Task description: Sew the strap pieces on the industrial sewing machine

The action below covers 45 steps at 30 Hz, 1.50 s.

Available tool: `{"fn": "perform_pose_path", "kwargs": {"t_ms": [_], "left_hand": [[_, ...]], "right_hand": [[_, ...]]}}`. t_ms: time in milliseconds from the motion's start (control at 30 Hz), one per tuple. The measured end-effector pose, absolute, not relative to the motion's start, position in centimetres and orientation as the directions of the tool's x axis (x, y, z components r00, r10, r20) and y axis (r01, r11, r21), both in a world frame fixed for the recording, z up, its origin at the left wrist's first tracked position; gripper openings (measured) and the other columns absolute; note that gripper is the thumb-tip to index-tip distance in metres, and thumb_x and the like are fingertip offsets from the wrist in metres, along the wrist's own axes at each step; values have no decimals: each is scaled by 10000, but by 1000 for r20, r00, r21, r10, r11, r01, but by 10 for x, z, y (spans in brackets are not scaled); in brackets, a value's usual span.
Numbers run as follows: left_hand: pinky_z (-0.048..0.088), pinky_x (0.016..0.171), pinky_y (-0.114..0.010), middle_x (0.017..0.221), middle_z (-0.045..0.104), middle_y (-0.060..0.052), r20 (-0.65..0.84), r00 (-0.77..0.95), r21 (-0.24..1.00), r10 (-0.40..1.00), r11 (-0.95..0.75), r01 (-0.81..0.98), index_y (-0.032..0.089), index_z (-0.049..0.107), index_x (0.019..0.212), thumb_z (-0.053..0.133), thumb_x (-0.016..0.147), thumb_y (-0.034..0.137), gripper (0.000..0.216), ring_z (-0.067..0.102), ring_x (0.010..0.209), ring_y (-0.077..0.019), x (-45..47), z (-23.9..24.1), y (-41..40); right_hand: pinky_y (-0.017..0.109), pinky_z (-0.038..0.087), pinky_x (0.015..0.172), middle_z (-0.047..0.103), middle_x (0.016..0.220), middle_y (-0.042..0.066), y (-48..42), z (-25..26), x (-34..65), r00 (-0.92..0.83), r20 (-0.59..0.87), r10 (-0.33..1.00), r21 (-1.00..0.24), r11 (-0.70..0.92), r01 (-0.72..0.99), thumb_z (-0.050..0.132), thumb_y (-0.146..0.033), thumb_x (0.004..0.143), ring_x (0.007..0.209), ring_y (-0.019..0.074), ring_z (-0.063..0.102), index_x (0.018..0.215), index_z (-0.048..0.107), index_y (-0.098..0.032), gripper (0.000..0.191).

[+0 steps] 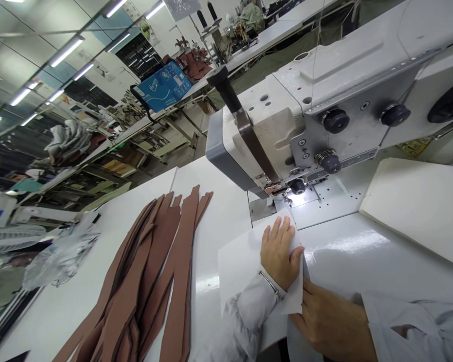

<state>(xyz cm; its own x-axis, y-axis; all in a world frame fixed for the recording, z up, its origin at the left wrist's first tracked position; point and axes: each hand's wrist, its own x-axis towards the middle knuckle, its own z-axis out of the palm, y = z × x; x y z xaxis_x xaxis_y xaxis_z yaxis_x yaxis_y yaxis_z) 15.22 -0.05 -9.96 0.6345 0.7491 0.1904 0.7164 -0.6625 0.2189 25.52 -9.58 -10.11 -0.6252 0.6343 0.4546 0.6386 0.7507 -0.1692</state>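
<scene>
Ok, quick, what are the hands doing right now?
Left hand: open, flat on the white sheet.
Right hand: at the sheet's edge; cannot tell whether it's gripping.

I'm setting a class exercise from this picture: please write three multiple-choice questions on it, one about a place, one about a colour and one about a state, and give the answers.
1. Where do the long strips lie?
A. On the floor
B. On the white table beside the sewing machine
C. Under the needle

2. What colour are the strips?
A. Blue
B. Green
C. Brown

3. How is the left hand placed?
A. Open, on a white sheet
B. Clenched in a fist in the air
C. Gripping a pair of scissors

Answers:
1. B, as the strips lie in a pile on the table, left of the machine.
2. C, as they all show a brown colour.
3. A, as its fingers are spread on the sheet.
</scene>
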Motion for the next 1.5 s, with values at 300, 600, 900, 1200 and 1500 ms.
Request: {"fn": "perform_pose_path", "kwargs": {"t_ms": [300, 600, 900, 1200, 1500], "left_hand": [[354, 976, -502, 1367, 419, -166, 207, 665, 221, 718, -696, 683, 142, 522, 1110, 474, 846, 359, 345, 366, 1273, -298, 151, -96, 5], [287, 1020, -505, 1342, 457, -144, 158, 746, 244, 647, -758, 605, 152, 536, 1094, 512, 826, 383, 355, 363, 1271, -280, 144, -90, 18], [343, 941, -485, 1368, 419, -133, 76, 789, 277, 610, -773, 571, 187, 548, 1021, 638, 702, 395, 392, 385, 1224, -307, 143, -85, 35], [327, 941, -523, 1399, 372, -119, 13, 765, 262, 644, -740, 619, 202, 529, 955, 700, 640, 365, 393, 379, 1194, -328, 150, -76, 36], [361, 918, -512, 1396, 369, -117, 19, 750, 259, 662, -727, 635, 195, 526, 925, 710, 632, 322, 369, 386, 1177, -328, 152, -73, 32]], "right_hand": [[437, 324, 1012, 662, 840, 76, -98, -97, 257, -648, 418, 636, -138, 750, 647, 548, -177, 804, 940, 246, 567, 862, 653, -150, 123], [441, 368, 956, 656, 925, 107, -94, -93, 256, -627, 447, 638, -134, 741, 658, 465, -135, 832, 914, 243, 581, 1043, 588, -112, 246], [434, 379, 975, 625, 1063, 127, -97, -100, 251, -594, 445, 671, -181, 716, 674, 446, -127, 852, 1033, 259, 542, 1128, 569, -84, 305], [457, 388, 957, 644, 963, 146, -81, -96, 261, -546, 483, 685, -135, 674, 726, 442, -88, 785, 994, 280, 569, 1011, 608, -80, 281], [463, 414, 943, 646, 984, 159, -79, -96, 259, -529, 522, 669, -68, 651, 756, 453, -52, 793, 1010, 278, 574, 1089, 566, -68, 317]]}}
